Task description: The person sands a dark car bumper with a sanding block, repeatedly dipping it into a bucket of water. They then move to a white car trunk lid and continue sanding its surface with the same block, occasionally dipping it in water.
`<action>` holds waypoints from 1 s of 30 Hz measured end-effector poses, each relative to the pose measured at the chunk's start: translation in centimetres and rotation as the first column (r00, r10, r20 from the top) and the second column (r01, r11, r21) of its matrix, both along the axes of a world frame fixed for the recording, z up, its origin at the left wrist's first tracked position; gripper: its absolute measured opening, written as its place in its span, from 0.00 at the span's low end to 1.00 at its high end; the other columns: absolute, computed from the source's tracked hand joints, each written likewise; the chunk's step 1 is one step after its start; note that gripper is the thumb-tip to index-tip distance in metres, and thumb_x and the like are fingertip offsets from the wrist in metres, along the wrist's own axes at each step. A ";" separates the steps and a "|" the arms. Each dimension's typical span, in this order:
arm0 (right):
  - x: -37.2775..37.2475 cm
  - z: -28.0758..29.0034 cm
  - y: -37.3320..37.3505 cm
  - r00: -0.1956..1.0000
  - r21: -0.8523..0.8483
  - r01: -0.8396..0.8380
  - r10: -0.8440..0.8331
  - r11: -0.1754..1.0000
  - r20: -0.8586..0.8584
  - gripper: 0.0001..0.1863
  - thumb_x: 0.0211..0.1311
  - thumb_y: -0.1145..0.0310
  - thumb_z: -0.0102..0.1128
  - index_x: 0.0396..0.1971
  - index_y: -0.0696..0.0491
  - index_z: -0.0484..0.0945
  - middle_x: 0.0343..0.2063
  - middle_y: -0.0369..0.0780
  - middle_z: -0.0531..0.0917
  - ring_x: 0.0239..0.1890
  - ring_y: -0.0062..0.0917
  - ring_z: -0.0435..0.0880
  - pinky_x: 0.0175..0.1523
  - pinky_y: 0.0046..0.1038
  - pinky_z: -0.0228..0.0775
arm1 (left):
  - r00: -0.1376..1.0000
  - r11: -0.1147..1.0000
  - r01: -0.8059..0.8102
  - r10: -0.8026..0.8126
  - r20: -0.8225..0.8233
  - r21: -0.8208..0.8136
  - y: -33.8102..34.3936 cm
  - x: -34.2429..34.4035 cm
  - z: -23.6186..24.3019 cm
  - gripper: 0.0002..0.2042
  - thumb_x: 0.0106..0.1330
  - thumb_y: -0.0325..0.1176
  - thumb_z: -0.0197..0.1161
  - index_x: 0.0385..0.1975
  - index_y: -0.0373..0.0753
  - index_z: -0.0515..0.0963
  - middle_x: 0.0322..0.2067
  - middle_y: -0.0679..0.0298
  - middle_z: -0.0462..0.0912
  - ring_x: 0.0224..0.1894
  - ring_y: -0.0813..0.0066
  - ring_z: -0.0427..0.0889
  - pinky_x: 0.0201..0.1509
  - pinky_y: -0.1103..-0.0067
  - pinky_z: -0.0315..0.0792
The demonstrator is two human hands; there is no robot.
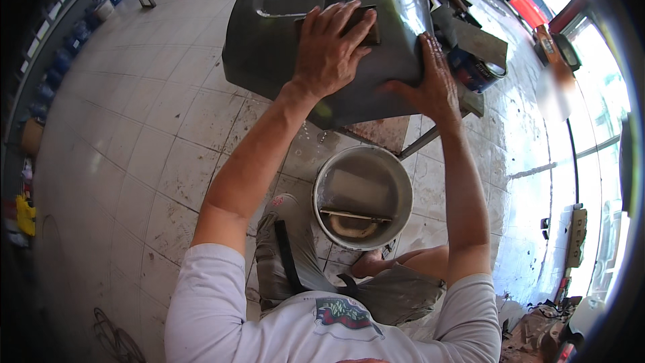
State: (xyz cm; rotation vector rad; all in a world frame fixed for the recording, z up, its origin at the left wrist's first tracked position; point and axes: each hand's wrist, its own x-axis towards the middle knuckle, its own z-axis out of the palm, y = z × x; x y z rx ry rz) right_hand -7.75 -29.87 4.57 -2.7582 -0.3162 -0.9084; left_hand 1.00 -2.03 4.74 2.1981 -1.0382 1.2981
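A grey car body panel [269,50], probably a bumper, lies raised in front of me, wet with water drops. My left hand [329,50] presses a dark rectangular sanding block [371,27] on its face, fingers bent over it; most of the block is hidden under the palm. Against the panel's right side rests my right hand [437,87], its fingers stretched along the edge and its thumb spread out on the surface. Below the panel, between my legs, stands a round bucket [408,191] of cloudy water with a curved, light-edged piece [354,226] in it.
Tins, including a dark blue can [474,70], and boxes crowd a stand right of the panel. Blue water bottles [60,60] line the left wall. Stained white tiles [181,168] cover the floor. A red car [527,0] is parked outside; clutter [537,333] lies at lower right.
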 end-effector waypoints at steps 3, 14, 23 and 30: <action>0.3 0.1 -0.4 0.999 -0.056 -0.032 0.033 0.998 0.028 0.72 0.43 0.33 0.84 0.80 0.61 0.57 0.79 0.55 0.64 0.83 0.49 0.58 0.83 0.47 0.56 | 0.997 0.996 0.062 -0.059 -0.045 0.067 3.8 2.2 0.5 0.31 0.65 0.42 0.76 0.70 0.49 0.79 0.66 0.59 0.80 0.69 0.58 0.77 0.79 0.54 0.62; -0.7 -0.7 -0.7 1.000 -0.050 -0.017 0.018 0.999 0.010 0.69 0.47 0.35 0.83 0.80 0.61 0.57 0.79 0.57 0.61 0.82 0.54 0.59 0.82 0.48 0.56 | 0.998 0.998 0.064 -0.064 0.018 0.023 0.1 1.1 -0.8 0.31 0.66 0.45 0.75 0.70 0.52 0.78 0.64 0.65 0.81 0.66 0.58 0.79 0.70 0.57 0.70; -1.8 -1.3 -1.2 0.999 0.005 -0.016 0.016 1.000 -0.031 0.69 0.47 0.39 0.85 0.81 0.61 0.55 0.80 0.59 0.58 0.80 0.57 0.61 0.81 0.52 0.57 | 0.890 0.878 -0.448 0.418 -0.185 -0.172 -2.3 -1.4 -1.7 0.29 0.72 0.53 0.67 0.71 0.52 0.76 0.65 0.58 0.78 0.65 0.53 0.78 0.56 0.51 0.76; -1.9 -1.4 -1.6 0.999 -0.032 -0.048 0.047 0.998 -0.028 0.70 0.46 0.46 0.87 0.82 0.61 0.53 0.81 0.58 0.57 0.82 0.55 0.58 0.83 0.50 0.54 | 0.780 0.791 -0.561 0.407 -0.474 -0.244 6.3 5.1 -3.6 0.28 0.74 0.54 0.65 0.70 0.53 0.77 0.66 0.59 0.78 0.66 0.51 0.77 0.61 0.48 0.73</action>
